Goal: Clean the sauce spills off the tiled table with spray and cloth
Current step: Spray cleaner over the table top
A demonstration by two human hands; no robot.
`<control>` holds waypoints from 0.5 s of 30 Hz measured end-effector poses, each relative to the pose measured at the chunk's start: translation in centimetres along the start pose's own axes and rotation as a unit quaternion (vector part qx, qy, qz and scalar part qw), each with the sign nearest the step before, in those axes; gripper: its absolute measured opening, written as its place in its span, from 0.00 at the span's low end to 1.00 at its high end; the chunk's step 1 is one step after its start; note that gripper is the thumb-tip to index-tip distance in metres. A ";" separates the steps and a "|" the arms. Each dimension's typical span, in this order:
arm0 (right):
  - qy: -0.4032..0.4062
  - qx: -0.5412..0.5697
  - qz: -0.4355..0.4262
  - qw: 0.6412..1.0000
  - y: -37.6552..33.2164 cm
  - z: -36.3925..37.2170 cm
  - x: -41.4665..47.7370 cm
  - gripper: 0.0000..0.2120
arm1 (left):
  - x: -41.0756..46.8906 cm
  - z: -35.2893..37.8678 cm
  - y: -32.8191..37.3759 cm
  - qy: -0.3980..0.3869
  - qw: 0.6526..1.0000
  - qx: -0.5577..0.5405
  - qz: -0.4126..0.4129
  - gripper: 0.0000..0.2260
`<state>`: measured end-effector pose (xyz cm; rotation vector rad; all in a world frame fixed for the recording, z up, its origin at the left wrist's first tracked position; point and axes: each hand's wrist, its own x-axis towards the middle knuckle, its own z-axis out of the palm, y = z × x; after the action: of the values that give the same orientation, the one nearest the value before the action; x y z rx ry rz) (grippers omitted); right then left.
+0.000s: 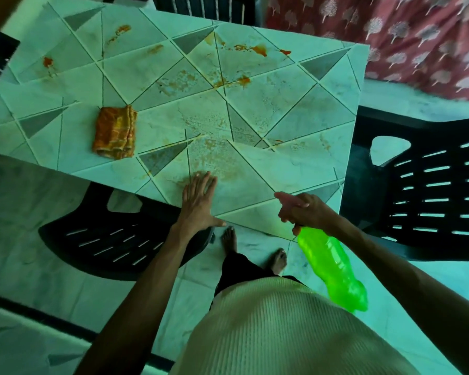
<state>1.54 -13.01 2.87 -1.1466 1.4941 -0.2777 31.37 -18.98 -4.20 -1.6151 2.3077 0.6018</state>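
Note:
The tiled table [295, 109] carries orange-red sauce spills [251, 48] at its far side, a smear [222, 79] in the middle and a speckled wet patch [217, 155] near the front. A folded orange cloth [115, 132] lies on the table's left part, untouched. My left hand [198, 201] rests flat on the front edge, fingers straight. My right hand [301, 209] grips the head of a bright green spray bottle [333, 269] at the table's near corner, nozzle toward the tabletop, body hanging below the edge.
A black plastic chair [428, 190] stands at the table's right and another [111, 234] at the front left, partly under it. A chair back [209, 6] shows beyond the far edge. Red patterned fabric [417, 39] hangs at the upper right. My bare feet [278, 259] stand on the tiled floor.

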 end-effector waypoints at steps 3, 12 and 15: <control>0.008 0.024 0.015 1.000 0.4 -0.9 -0.2 0.16 | 0.5 0.0 1.5 0.003 1.000 0.012 0.020 0.61; -0.124 -0.055 0.049 0.990 1.3 0.2 -1.0 0.21 | 0.7 -0.3 2.2 -0.005 1.000 0.018 0.023 0.62; -0.061 -0.020 0.026 0.998 1.7 -1.1 -1.0 0.20 | 0.9 -0.4 2.4 -0.008 0.999 0.022 0.028 0.62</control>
<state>-0.34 -11.89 2.57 -1.1337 1.4244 -0.1402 28.83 -19.22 -3.76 -1.5256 2.3445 0.5693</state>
